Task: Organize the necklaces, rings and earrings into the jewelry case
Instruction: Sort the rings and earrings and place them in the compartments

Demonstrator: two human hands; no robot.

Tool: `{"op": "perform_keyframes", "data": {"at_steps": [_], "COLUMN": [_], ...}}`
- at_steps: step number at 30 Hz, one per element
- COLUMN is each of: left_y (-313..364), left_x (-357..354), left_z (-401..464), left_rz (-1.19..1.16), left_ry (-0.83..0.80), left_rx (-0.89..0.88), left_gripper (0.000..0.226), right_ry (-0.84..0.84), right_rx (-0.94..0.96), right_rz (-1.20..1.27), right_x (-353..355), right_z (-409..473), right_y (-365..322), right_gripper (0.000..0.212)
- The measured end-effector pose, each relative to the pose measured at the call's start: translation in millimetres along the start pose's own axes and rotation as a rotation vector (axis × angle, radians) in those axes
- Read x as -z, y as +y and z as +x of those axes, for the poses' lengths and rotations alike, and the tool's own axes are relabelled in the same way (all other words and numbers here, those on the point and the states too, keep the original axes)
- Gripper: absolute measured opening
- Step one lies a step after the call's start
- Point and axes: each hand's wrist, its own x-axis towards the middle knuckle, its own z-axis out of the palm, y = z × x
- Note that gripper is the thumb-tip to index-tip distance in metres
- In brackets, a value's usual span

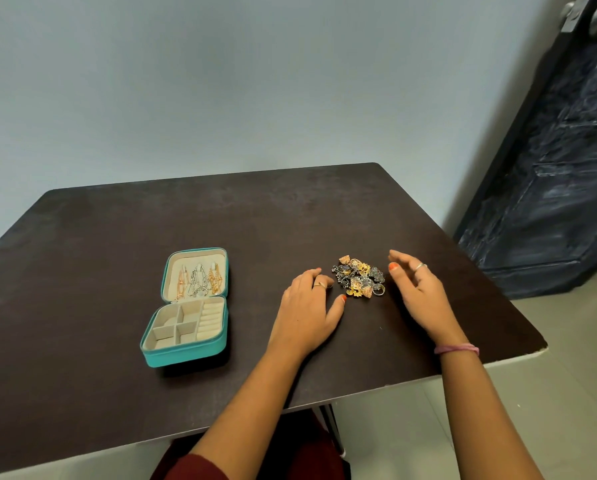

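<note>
the pile of jewelry (359, 280) right of centre is too tangled for you to tell rings from earrings, just gold and dark silver bits on the dark table (117, 237). your left hand (307, 306) lies flat beside it, fingers relaxed and holding nothing, and your right hand (418, 289) hovers just right of it with loose fingers. the teal case (186, 306) sits open at centre left, chains (196, 280) hanging in its lid and its cream compartments showing nothing inside.

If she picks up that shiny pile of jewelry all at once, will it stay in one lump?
Probably not. The pile looks like many small separate pieces, so some would likely slip out between fingers. Dark chain-like bits on its left side seem tangled, so a few may lift together and dangle limply. The round ring at its edge might roll away on the smooth table.
</note>
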Motion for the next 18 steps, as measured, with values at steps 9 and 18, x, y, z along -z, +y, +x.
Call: {"op": "perform_keyframes", "data": {"at_steps": [9, 18], "left_y": [4, -10], "left_x": [13, 26], "left_z": [-17, -69], "left_rz": [-0.126, -0.155], "left_ry": [0.106, 0.123], "left_rx": [0.106, 0.152], "left_gripper": [0.022, 0.011], "right_ry": [0.059, -0.209], "right_rx": [0.139, 0.61], "right_rz": [-0.088, -0.715], "right_x": [-3, -25], "right_z": [-11, -3], "right_y": [-6, -39], "right_gripper": [0.022, 0.025]}}
